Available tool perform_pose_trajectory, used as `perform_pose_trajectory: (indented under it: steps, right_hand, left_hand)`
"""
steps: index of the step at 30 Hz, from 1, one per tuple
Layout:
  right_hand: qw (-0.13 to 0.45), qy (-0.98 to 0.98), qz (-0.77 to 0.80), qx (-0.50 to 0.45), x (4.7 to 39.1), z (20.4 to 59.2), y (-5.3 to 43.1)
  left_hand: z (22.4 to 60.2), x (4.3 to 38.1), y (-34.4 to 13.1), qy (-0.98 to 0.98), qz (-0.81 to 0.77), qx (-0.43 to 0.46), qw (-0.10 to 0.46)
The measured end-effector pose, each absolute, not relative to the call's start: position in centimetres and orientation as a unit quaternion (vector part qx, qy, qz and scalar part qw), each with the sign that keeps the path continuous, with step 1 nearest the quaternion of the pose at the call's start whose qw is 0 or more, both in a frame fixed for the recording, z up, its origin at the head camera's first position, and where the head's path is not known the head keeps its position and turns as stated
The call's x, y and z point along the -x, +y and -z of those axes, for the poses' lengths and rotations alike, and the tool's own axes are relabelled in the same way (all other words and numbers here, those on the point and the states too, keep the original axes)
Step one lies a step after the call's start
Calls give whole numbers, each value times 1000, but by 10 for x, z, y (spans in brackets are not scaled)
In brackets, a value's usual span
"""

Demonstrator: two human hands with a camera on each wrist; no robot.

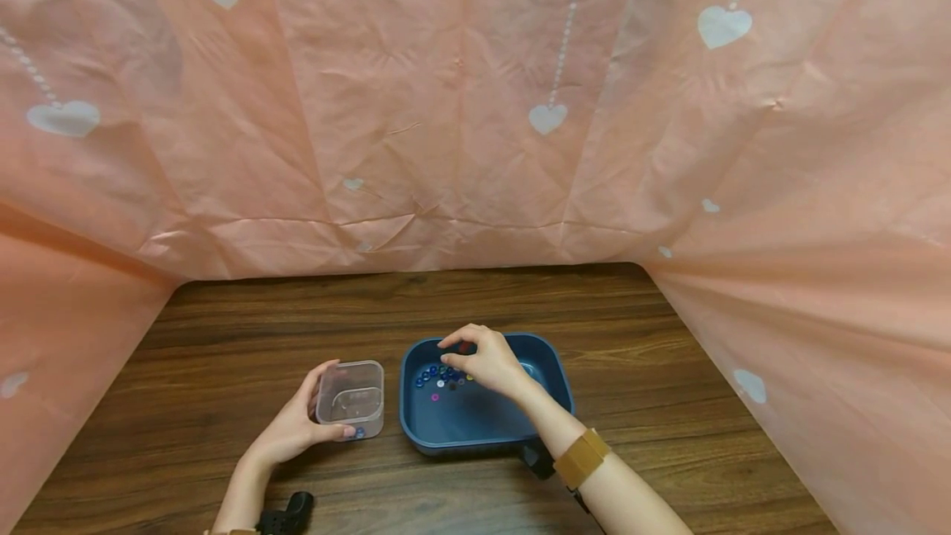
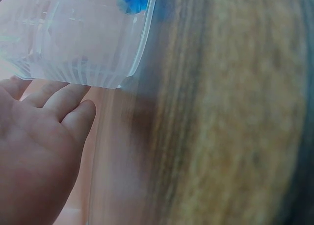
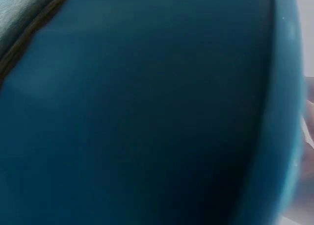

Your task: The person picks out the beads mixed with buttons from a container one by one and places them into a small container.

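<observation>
My left hand (image 1: 295, 421) holds a clear square plastic container (image 1: 374, 403), thumb at its near side and a finger at the far rim. Low inside the container lie blue beads (image 2: 132, 1). To the right stands a dark blue tray (image 1: 486, 439) with several small beads (image 1: 434, 371), mostly blue, plus white, pink and yellow ones, in its left half. Over the tray hovers my right hand (image 1: 486, 360), thumb and index finger apart; I see nothing pinched between them. Something red (image 1: 466, 347) shows behind its fingers. The tray wall (image 3: 284, 112) fills much of the right wrist view.
Both stand on a dark wood table (image 1: 297, 312). A pink curtain (image 1: 446, 147) with white hearts encloses the back and sides. Black wrist devices (image 1: 288, 512) sit on both forearms, the right one close to the tray's near edge.
</observation>
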State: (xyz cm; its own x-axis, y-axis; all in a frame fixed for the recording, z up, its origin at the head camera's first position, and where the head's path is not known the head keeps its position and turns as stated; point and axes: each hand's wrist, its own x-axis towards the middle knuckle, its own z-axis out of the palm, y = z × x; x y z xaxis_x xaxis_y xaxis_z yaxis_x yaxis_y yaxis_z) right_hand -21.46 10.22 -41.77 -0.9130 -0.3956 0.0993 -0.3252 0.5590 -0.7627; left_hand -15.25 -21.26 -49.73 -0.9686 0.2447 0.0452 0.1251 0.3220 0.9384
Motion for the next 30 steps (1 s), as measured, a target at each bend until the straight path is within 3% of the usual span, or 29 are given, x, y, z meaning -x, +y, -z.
perform_pose_trajectory:
  steps: [9,30]
  right_hand:
    - [37,880,424,213,215,425,106]
    - [92,877,411,230,221,441,115]
  left_hand:
    - [498,152,-213,813,-569,-116,50]
    - [503,153,-213,812,-569,-121,44]
